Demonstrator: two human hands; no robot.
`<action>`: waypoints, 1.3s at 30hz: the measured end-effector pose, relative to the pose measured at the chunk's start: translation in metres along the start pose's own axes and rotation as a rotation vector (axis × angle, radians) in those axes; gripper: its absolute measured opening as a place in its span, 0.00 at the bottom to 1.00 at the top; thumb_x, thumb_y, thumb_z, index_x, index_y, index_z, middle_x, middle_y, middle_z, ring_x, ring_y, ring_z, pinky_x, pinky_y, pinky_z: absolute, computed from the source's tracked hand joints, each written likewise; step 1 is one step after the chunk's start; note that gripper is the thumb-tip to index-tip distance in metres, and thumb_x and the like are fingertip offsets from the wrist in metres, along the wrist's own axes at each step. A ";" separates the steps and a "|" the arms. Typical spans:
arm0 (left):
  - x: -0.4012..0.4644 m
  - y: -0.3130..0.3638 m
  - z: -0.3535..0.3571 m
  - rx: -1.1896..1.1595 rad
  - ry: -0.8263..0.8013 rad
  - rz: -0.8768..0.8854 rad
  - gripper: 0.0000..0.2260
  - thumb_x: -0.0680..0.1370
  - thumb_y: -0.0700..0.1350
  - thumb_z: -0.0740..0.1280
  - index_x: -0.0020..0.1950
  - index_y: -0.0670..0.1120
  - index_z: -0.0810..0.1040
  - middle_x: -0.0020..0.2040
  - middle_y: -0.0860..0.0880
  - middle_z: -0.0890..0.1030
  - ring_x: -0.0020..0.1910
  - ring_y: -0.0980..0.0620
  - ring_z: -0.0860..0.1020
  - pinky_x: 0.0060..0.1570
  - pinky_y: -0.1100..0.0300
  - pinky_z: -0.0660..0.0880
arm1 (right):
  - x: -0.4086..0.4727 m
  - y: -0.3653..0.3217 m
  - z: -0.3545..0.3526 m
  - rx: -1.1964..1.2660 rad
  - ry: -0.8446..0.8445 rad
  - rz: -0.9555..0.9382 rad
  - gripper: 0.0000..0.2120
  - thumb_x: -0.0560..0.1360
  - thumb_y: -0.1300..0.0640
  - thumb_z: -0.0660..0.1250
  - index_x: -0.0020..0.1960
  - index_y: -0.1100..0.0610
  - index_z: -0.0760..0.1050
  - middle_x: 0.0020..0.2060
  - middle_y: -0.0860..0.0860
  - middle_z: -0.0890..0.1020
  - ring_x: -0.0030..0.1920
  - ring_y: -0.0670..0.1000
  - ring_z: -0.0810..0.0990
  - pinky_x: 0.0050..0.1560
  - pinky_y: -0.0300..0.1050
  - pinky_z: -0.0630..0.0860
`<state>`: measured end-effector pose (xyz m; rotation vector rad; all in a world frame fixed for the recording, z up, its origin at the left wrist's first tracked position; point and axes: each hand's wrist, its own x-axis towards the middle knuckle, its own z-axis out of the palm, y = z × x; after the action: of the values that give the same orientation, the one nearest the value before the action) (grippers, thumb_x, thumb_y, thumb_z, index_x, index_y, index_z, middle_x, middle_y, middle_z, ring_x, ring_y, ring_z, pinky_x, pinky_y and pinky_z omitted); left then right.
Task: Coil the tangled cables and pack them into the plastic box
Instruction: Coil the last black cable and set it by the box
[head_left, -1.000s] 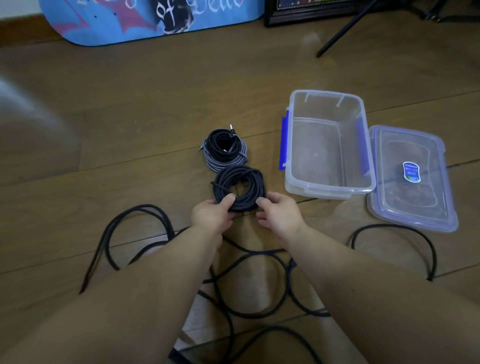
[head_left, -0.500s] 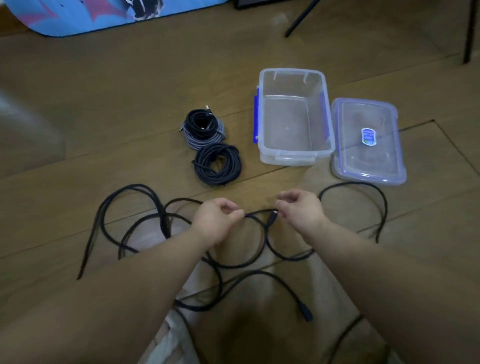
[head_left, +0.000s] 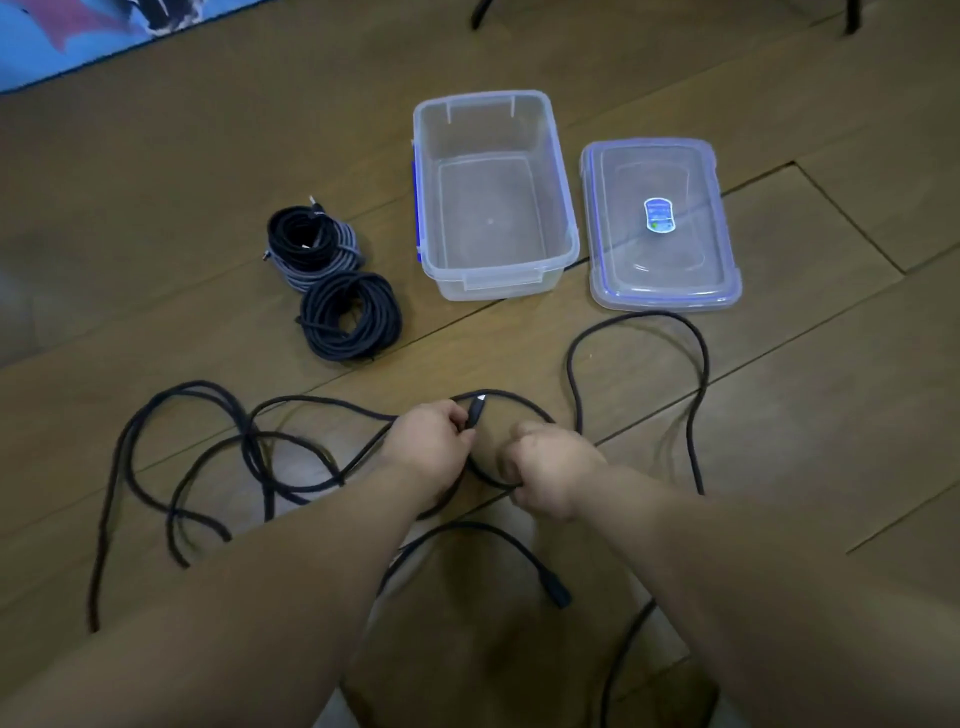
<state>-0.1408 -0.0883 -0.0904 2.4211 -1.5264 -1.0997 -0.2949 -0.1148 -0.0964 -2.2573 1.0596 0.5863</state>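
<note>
Loose black cable (head_left: 698, 364) sprawled over the wooden floor (head_left: 156, 182), nearer the viewer than the clear plastic box (head_left: 563, 197), looping left and right. Left hand (head_left: 434, 447) pinching the cable just behind its plug (head_left: 475, 410); right hand (head_left: 545, 470) fisted round a cable loop. Two coiled cables left of the box: black coil (head_left: 350, 317), touching a grey-and-black coil (head_left: 311, 247) beyond. Box open, upright. Lid (head_left: 660, 223) flat just right of the box. Skateboard deck (head_left: 78, 36) far beyond-left.
</note>
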 end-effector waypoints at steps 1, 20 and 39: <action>0.005 0.000 0.000 -0.001 -0.004 0.014 0.12 0.80 0.48 0.66 0.63 0.50 0.78 0.49 0.53 0.78 0.52 0.50 0.78 0.54 0.57 0.75 | 0.003 0.002 0.000 -0.015 -0.002 -0.016 0.12 0.75 0.52 0.68 0.57 0.54 0.78 0.57 0.54 0.73 0.55 0.57 0.77 0.55 0.49 0.77; -0.051 0.084 -0.136 -0.276 0.213 0.270 0.05 0.78 0.44 0.69 0.51 0.46 0.84 0.42 0.51 0.82 0.44 0.51 0.79 0.49 0.59 0.76 | -0.081 -0.009 -0.152 0.980 0.532 0.101 0.07 0.74 0.64 0.70 0.39 0.57 0.76 0.31 0.50 0.76 0.27 0.43 0.70 0.27 0.31 0.67; -0.273 0.150 -0.249 -1.286 0.328 0.321 0.04 0.81 0.40 0.65 0.48 0.46 0.79 0.34 0.51 0.78 0.34 0.57 0.77 0.35 0.64 0.75 | -0.270 -0.096 -0.255 0.953 0.565 -0.043 0.03 0.77 0.58 0.67 0.49 0.57 0.79 0.45 0.54 0.85 0.47 0.49 0.83 0.44 0.46 0.74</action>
<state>-0.1714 -0.0158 0.3006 1.3076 -0.6517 -1.0287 -0.3412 -0.0848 0.2835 -1.5693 1.1865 -0.5391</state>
